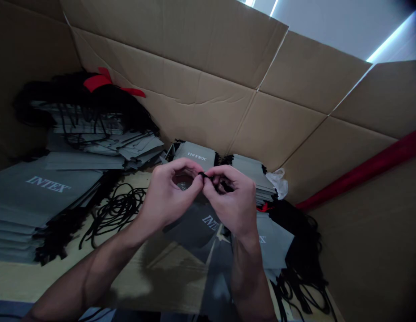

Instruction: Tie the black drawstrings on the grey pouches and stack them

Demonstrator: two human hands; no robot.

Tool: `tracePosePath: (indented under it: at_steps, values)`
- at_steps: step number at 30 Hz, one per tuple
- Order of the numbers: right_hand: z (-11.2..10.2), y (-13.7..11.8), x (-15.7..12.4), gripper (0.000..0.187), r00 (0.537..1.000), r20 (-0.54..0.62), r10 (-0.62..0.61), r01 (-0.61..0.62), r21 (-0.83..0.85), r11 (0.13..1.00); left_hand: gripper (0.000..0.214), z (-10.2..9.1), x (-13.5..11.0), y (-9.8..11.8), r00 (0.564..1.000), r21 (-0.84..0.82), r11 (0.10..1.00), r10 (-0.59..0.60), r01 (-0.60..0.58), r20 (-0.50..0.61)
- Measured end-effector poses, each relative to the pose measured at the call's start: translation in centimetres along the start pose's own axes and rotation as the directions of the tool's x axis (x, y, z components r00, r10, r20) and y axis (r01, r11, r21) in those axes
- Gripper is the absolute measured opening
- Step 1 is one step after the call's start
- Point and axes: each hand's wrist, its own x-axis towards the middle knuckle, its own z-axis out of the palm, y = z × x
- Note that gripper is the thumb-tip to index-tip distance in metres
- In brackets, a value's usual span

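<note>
At the middle of the view both my hands meet, fingertips nearly touching. My left hand (pixel 170 190) is closed, pinching a short dark piece of black cord (pixel 204 175) between thumb and forefinger. From the other side, my right hand (pixel 233 197) pinches the same cord, its remaining fingers curled. Whether the cord is knotted there is too small to tell. Below the hands is a grey drawstring pouch (pixel 191 230) with white INTEX lettering, partly covered by my fingers and wrist. I cannot tell whether the pinched cord belongs to this pouch.
Stacked grey INTEX pouches (pixel 43 192) fill the left, beside loose black cords (pixel 119 205). A black cord bundle with a red tie (pixel 97 82) lies on more pouches. Further stacks (pixel 250 167), a clear plastic bag (pixel 279 182) and black cords (pixel 301 246) sit right. Cardboard walls (pixel 201 85) surround the table.
</note>
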Motion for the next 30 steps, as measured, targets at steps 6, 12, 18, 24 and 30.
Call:
tracePosePath:
  at_steps: [6,12,18,24,30]
  values:
    - [0.3,0.4,-0.1,0.005,1.0,0.004,0.019,-0.019,0.052,0.998,0.009,-0.3,0.7,0.4,0.994,-0.107,0.988,-0.106,0.108,0.019]
    - [0.0,0.1,0.2,0.009,0.999,0.033,0.013,-0.019,0.159,0.987,0.014,-0.8,0.8,0.1,0.989,-0.176,0.975,-0.123,0.136,0.084]
    - [-1.2,0.2,0.8,0.019,0.991,0.134,-0.012,-0.035,0.342,0.939,0.02,-1.9,1.3,0.1,0.953,-0.308,0.933,-0.094,0.186,0.29]
    - [-2.4,1.2,1.4,0.028,0.977,0.213,0.008,-0.095,0.4,0.911,0.028,-1.8,1.3,1.0,0.954,-0.331,0.929,-0.066,0.166,0.293]
    - [-2.4,1.3,1.4,0.035,0.973,0.215,0.08,-0.171,0.448,0.877,0.009,-1.0,0.4,1.2,0.988,-0.241,0.971,0.037,-0.001,0.148]
